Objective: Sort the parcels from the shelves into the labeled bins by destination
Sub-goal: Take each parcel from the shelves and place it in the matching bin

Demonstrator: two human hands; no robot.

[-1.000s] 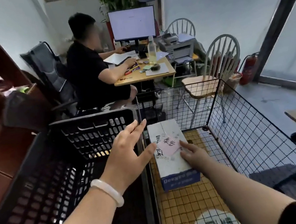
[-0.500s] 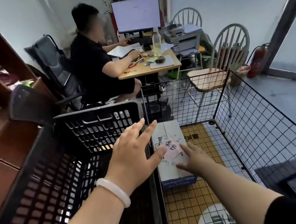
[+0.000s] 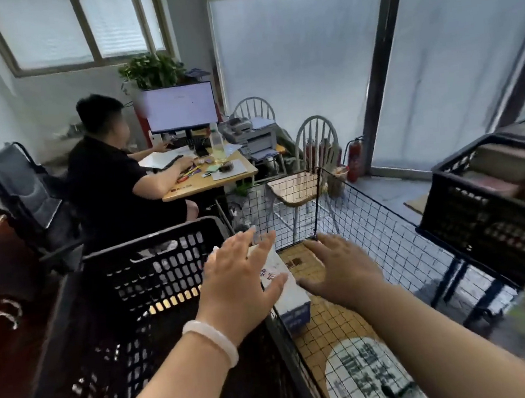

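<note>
A white and blue parcel box (image 3: 288, 288) with a pink handwritten note lies in the wire-mesh bin (image 3: 389, 250), against its left side. My left hand (image 3: 240, 279) hovers above the box's left edge, fingers spread and straight, a pale bangle on the wrist. My right hand (image 3: 339, 268) is lifted just right of the box, fingers spread, holding nothing. A round white label (image 3: 367, 379) lies on the bin's yellow floor near me.
A black plastic crate (image 3: 120, 311) stands left of the mesh bin. Another black crate (image 3: 495, 206) holding parcels sits at the right. Behind are a person at a desk (image 3: 207, 178) with a monitor, two chairs, fire extinguishers and a dark shelf at the left.
My right hand has come off the box's note and lifted to the right with spread fingers. The view has tilted up and swung right, bringing the right crate into sight.
</note>
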